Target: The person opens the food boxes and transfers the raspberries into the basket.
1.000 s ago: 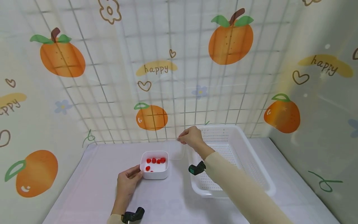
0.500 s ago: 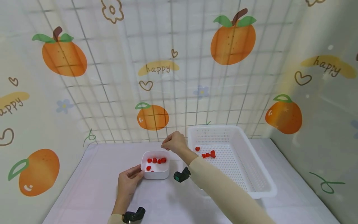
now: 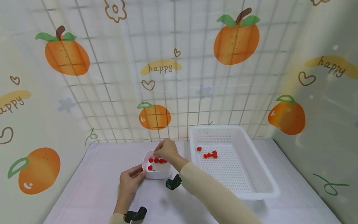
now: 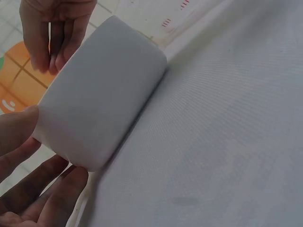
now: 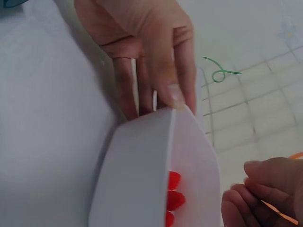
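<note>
A small white box (image 3: 158, 175) stands on the table with several small red berries (image 3: 156, 160), raspberry-like, inside. My left hand (image 3: 130, 180) grips its left corner; the thumb (image 5: 166, 78) lies over the rim while the fingers bear on the outer side. Over the far part of the box is my right hand (image 3: 167, 150), fingertips pointing down and loosely curled. In the right wrist view, nothing shows between its thumb and fingers. To the right, a white perforated basket (image 3: 258, 195) has several more red berries (image 3: 209, 155) on its floor, toward the far left.
A white cloth (image 3: 84, 186) covers the table. Behind it rises a curtain (image 3: 193, 62) printed with oranges, over a wire grid. Each wrist wears a black camera mount (image 3: 173, 182). My right forearm crosses in front of the basket's left side.
My right hand has moved left and down from the basket's far left edge to the box. The basket's berries have come into sight. My left hand keeps its grip on the box.
</note>
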A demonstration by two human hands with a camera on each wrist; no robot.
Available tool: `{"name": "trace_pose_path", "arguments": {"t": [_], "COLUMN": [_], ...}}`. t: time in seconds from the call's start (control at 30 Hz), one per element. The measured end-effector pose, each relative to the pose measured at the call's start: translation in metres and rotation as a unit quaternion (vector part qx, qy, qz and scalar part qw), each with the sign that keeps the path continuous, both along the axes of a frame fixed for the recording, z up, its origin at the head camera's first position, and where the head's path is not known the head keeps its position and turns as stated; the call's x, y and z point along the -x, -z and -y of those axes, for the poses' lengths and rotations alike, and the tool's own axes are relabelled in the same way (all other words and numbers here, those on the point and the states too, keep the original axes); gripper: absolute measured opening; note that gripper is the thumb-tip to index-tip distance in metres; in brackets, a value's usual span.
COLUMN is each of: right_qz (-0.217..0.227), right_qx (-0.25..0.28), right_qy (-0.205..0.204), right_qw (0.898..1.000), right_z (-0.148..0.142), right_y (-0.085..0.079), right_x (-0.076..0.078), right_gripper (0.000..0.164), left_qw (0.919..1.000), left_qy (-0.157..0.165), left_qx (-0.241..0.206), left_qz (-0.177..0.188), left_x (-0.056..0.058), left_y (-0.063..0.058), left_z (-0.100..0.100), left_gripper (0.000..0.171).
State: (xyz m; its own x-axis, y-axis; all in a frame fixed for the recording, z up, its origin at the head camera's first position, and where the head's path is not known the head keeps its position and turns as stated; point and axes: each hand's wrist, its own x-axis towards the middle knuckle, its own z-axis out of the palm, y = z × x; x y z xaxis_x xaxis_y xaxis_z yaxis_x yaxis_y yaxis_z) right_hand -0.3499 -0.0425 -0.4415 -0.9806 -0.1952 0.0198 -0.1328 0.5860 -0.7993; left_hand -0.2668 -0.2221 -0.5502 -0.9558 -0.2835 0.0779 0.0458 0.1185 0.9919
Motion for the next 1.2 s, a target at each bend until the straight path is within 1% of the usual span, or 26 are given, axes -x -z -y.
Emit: {"name": "trace_pose_path", "arguments": {"t": [0.2,0.4,0.57,0.73,0.83,0.87,1.0,1.1,1.2], "right_qz": [-0.017,-0.011,0.01,0.013,0.003,-0.006,-0.035,-0.041,-0.039], "right_qx": [-0.019,-0.036,-0.043,-0.066,-0.095,-0.108,-0.159,-0.187,-0.215], "right_qy": [-0.011,-0.007,0.0,0.01,0.013,0.012,0.005,0.001,0.004], "right_qw": [1.0,0.999,0.999,0.998,0.995,0.994,0.987,0.982,0.976], "right_z": [0.009,0.018,0.028,0.034,0.035,0.035,0.037,0.039,0.04], "right_y": [0.013,0.02,0.031,0.041,0.046,0.047,0.049,0.05,0.05], "right_x": [-0.002,-0.004,-0.003,-0.001,0.001,0.001,0.002,0.002,0.001], "right_gripper": [0.008,0.01,0.012,0.017,0.019,0.019,0.018,0.019,0.02], "left_qw": [0.9999,0.9997,0.9996,0.9998,0.9999,0.9999,0.9998,0.9999,0.9999], "left_qy": [0.005,0.009,0.006,0.005,0.001,-0.001,-0.004,-0.005,-0.002], "left_qx": [-0.007,-0.019,-0.023,-0.016,-0.013,-0.017,-0.017,-0.012,-0.01], "left_qz": [-0.008,-0.013,-0.014,-0.01,-0.007,-0.004,-0.006,-0.007,0.001], "left_x": [0.0,0.002,0.001,0.001,0.002,0.002,0.003,0.003,0.004], "left_y": [-0.002,-0.001,0.0,-0.001,0.0,0.001,0.002,0.003,0.004], "left_z": [0.0,0.002,0.002,0.002,0.002,0.002,0.002,0.003,0.002], "left_gripper": [0.037,0.037,0.036,0.035,0.035,0.036,0.036,0.035,0.035]}}
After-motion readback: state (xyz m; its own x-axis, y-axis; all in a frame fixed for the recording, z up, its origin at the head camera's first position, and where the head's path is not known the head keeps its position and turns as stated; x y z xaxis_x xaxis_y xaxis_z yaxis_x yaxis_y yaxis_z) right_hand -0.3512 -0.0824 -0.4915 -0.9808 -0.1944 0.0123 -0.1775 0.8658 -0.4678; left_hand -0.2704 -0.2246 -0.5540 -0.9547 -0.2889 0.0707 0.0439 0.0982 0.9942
